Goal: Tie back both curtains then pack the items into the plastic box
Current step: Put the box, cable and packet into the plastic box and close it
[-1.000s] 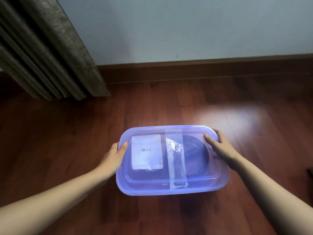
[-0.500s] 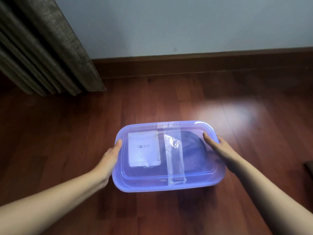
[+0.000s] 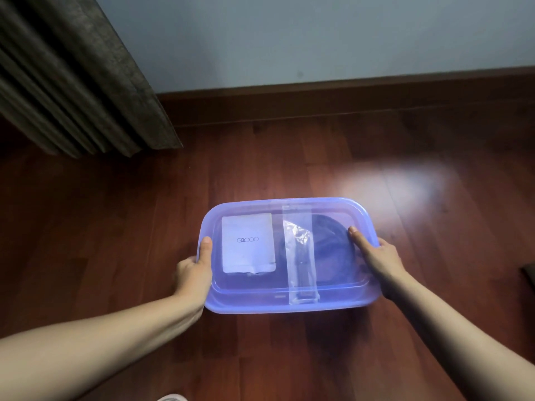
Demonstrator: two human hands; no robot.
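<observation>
A translucent blue plastic box (image 3: 249, 302) with its lid on is over the wooden floor. Through the lid I see a white packet (image 3: 248, 244), a clear plastic sleeve (image 3: 299, 256) and a dark round item (image 3: 333, 250). My left hand (image 3: 194, 267) grips the box's left end, thumb on the lid rim. At the right end my right hand (image 3: 376, 253) holds the box, thumb on the lid. A dark grey-brown curtain (image 3: 72, 76) hangs at the upper left, its hem near the floor.
A pale wall with a dark wooden skirting board (image 3: 347, 96) runs across the back. A dark object (image 3: 528, 272) pokes in at the right edge. A bright patch of light lies on the floor beyond the box.
The box, held at both ends, has shifted slightly up in the view while the camera tilted a little. Both hands keep the same hold.
</observation>
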